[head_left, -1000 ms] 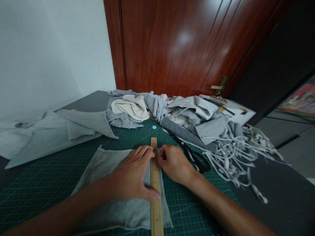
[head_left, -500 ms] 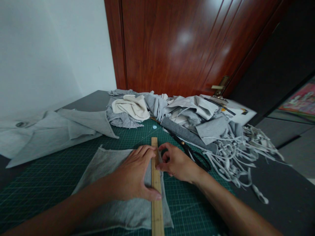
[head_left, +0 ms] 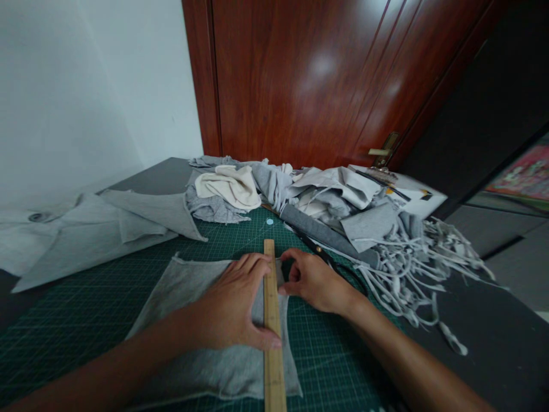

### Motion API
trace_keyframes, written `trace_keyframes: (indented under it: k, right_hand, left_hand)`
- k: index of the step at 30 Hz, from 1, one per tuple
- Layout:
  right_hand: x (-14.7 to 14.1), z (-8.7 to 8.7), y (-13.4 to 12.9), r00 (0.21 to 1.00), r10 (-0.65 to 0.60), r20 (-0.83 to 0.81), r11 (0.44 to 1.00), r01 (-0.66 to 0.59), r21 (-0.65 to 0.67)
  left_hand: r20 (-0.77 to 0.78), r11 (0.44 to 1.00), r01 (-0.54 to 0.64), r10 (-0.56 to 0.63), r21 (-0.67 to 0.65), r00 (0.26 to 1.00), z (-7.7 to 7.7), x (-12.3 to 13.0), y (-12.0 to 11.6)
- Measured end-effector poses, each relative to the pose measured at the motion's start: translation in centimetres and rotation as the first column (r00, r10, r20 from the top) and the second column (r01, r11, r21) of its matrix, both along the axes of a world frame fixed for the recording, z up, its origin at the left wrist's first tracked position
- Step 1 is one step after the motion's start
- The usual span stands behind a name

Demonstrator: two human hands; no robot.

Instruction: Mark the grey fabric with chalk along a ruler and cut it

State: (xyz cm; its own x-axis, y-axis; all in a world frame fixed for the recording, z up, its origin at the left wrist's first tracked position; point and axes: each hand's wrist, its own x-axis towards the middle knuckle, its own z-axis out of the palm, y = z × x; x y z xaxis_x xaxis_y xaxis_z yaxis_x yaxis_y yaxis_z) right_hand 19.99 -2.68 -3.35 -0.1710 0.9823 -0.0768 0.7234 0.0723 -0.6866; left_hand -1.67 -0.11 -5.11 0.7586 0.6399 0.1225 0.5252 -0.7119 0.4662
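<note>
Right hand [head_left: 315, 280] has eased rightward from the ruler [head_left: 274, 375], beside the grey cloth's [head_left: 214, 372] edge, its grip unclear; left hand [head_left: 231, 309], spread open, presses ruler onto cloth atop green mat [head_left: 338, 360]; uneven pressure could skew both.

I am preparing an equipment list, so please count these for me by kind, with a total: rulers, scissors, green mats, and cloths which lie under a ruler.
Ruler: 1
Scissors: 1 pair
Green mat: 1
Grey cloth under the ruler: 1
Total: 4
</note>
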Motion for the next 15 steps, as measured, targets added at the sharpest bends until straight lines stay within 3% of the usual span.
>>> trace_keyframes:
  k: [4,11,15]
  right_hand:
    - [0.2,0.1,-0.1,0.999,0.036,0.009,0.999,-0.036,0.018]
    - [1.0,0.5,-0.6,0.975,0.214,0.050,0.977,-0.214,-0.009]
    - [1.1,0.6,-0.6,0.972,0.229,0.058,0.973,-0.229,-0.013]
  left_hand:
    - [-0.005,1.000,0.011,-0.011,0.001,1.000,0.0,0.1,0.0]
    - [0.017,1.000,0.007,-0.007,0.013,1.000,0.0,0.2,0.0]
    - [0.022,1.000,0.010,-0.010,0.010,1.000,-0.1,0.0,0.1]
